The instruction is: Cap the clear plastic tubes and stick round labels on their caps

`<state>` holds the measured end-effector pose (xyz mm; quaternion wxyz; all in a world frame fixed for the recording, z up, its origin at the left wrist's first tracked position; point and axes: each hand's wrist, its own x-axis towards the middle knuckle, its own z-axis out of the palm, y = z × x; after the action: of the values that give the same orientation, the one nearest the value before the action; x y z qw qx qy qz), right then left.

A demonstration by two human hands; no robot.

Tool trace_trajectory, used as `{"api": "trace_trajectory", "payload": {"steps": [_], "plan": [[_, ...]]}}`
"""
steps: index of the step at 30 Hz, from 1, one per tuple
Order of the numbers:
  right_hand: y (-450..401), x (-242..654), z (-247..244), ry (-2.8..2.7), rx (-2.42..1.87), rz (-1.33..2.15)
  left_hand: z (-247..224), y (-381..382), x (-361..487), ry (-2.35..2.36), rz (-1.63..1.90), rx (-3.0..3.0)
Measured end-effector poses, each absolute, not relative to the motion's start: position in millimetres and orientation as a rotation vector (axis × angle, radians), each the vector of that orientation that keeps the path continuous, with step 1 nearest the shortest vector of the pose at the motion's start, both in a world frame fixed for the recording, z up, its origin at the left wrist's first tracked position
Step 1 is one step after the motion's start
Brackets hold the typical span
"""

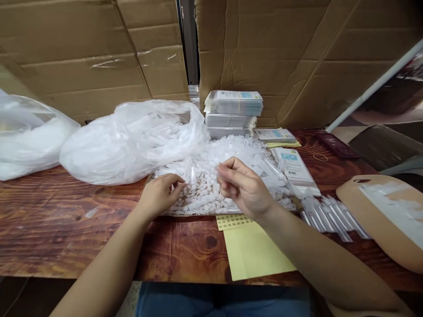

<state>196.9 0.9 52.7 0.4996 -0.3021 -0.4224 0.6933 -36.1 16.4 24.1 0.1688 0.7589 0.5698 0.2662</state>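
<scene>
A shallow cardboard tray [185,215] holds a heap of small white plastic pieces [206,191] and clear tubes [202,201]. Over the tray's left part, my left hand [161,193] has its fingers bent down at the pieces, thumb and index finger apart, with nothing visible between them. My right hand [243,187] is raised above the middle of the heap. Its thumb and index finger are pinched on a small whitish piece [218,167], partly hidden by the fingertips. Yellow sticker sheets [256,253] lie under my right wrist, at the table's front.
Plastic bags [109,145] bulge at the back left. Stacked packs of cards [233,108] stand behind the tray, with more cards [294,169] to the right. Several clear tubes [333,218] lie beside a tan board [383,220]. Cardboard [264,57] walls the back.
</scene>
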Motion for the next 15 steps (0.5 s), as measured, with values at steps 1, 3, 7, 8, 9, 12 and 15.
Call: {"api": "trace_trajectory", "payload": {"steps": [1, 3, 7, 8, 9, 12, 15], "plan": [[3.2, 202.1, 54.8, -1.058, -0.722, 1.642, 22.1, 20.3, -39.3, 1.677, 0.669, 2.234], [7.1, 210.9, 58.0, -1.140, -0.711, 1.580, 18.0, 25.0, -43.2, 1.722, 0.540, 2.299], [12.5, 219.7, 60.8, -1.358, -0.683, 1.523, 12.9, 25.1, -41.8, 1.688, 0.455, 2.329], [13.4, 220.3, 60.8, -1.415, -0.694, 1.514, 12.1, 24.4, -40.6, 1.672, 0.446, 2.333], [14.2, 220.6, 60.5, -1.464, -0.714, 1.506, 11.6, 23.6, -39.4, 1.658, 0.440, 2.335], [17.2, 219.8, 56.7, -1.553, -0.795, 1.454, 12.2, 21.6, -36.3, 1.627, 0.438, 2.332], [20.3, 216.9, 47.8, -1.617, -0.885, 1.196, 17.6, 18.7, -33.5, 1.614, 0.499, 2.293]]}}
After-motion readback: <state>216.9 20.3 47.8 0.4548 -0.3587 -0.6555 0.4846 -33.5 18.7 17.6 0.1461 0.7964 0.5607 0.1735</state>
